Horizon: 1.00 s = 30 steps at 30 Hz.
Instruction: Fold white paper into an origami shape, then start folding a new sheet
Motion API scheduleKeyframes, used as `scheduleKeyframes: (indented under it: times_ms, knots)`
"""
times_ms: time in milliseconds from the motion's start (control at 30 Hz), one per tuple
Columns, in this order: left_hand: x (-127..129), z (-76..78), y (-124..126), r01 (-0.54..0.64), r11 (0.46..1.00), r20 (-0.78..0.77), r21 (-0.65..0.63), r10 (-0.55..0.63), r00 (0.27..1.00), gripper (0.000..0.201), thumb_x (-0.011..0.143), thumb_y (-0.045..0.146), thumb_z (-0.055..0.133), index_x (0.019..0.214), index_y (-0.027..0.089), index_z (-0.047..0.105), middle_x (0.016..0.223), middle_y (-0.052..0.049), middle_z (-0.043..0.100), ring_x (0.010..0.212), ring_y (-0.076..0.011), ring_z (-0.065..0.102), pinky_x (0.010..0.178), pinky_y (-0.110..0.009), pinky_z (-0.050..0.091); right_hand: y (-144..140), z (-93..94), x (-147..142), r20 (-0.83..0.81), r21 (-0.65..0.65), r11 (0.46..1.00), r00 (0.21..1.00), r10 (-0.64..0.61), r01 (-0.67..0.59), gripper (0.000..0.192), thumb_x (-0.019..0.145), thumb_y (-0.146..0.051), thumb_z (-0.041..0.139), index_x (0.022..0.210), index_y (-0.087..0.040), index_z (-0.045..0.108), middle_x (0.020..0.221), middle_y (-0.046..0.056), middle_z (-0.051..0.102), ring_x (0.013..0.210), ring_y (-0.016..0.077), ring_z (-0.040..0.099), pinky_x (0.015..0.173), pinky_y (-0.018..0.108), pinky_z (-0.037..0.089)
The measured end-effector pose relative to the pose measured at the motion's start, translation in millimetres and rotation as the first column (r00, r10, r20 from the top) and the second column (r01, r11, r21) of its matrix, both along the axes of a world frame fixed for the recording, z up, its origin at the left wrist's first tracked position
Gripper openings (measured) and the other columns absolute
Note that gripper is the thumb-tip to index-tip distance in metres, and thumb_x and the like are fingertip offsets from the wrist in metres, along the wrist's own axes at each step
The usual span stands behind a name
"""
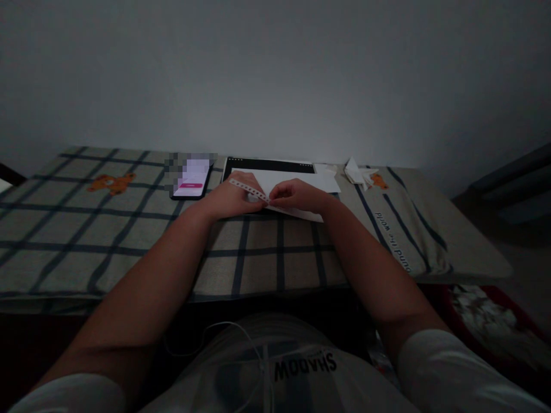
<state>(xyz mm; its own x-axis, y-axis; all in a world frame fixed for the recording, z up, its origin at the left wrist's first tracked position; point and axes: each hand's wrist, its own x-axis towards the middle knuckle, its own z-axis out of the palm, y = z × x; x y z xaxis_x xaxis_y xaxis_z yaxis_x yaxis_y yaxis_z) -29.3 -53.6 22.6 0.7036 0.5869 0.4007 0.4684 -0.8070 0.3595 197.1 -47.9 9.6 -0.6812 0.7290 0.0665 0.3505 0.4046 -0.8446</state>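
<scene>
Now | left hand (pixel 230 199) pinching perforated strip (pixel 248 190) | right hand (pixel 297 196) pinching strip's end over white paper (pixel 297 182) | forearms converge

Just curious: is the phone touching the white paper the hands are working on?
Apart. The head view shows checked cloth between the phone and the white paper.

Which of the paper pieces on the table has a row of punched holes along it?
The narrow strip pinched between the left hand and right hand; the sheet beneath and the folded pieces look plain.
</scene>
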Motion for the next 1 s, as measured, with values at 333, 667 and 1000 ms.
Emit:
scheduleKeyframes:
  times_ms: [333,667,1000]
  knots:
    - [0.1,0.5,-2.8,0.031,0.992,0.033,-0.121,-0.027,0.999,0.021,0.082,0.038,0.065,0.085,0.019,0.074,0.084,-0.005,0.072,0.083,-0.0189,0.064,0.079,-0.031,0.048,-1.3,3.0,-0.1,0.017,0.076,0.995,0.998,0.062,-0.063,0.025,0.08,-0.039,0.064,0.088,-0.015,0.068,0.078,0.001,0.064,0.071,0.0132,0.053,0.069,0.028,0.042]
    - [0.5,6.3,-5.2,0.031,0.995,0.035,-0.09,-0.028,0.999,0.017,0.077,0.027,0.064,0.086,0.018,0.075,0.087,-0.002,0.071,0.084,-0.0175,0.065,0.08,-0.029,0.049,-2.0,3.3,2.6,-0.015,-0.032,0.999,1.0,-0.004,0.004,0.027,0.079,-0.039,0.067,0.09,-0.016,0.071,0.083,0.003,0.068,0.074,0.0138,0.057,0.072,0.029,0.044]
    - [0.3,5.0,-3.8,0.047,0.996,0.039,-0.077,-0.044,0.998,0.016,0.08,0.031,0.065,0.085,0.019,0.074,0.088,-0.003,0.071,0.084,-0.0176,0.064,0.083,-0.031,0.049,-1.9,2.6,2.4,-0.025,-0.057,0.998,1.0,-0.004,0.002,0.025,0.079,-0.037,0.067,0.089,-0.015,0.071,0.083,0.003,0.068,0.072,0.0133,0.056,0.07,0.029,0.044]
